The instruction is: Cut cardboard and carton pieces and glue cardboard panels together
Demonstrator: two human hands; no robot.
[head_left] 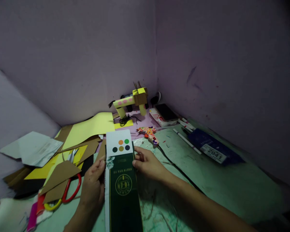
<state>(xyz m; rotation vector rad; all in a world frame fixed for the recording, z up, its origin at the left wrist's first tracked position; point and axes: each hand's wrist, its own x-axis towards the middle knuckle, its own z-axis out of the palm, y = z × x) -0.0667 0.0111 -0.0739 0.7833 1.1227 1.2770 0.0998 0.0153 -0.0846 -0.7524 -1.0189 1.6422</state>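
Green box [123,196] (gold-printed) between the fingers [139,165]

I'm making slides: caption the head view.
Left hand and right hand hold a green carton before a spotted animal model.

Near the far corner of my table [222,180] I see a yellow paper animal [125,102] and a dark phone [166,112]; a blue packet [203,139] toward the right edge, scissors [66,193] toward the left.
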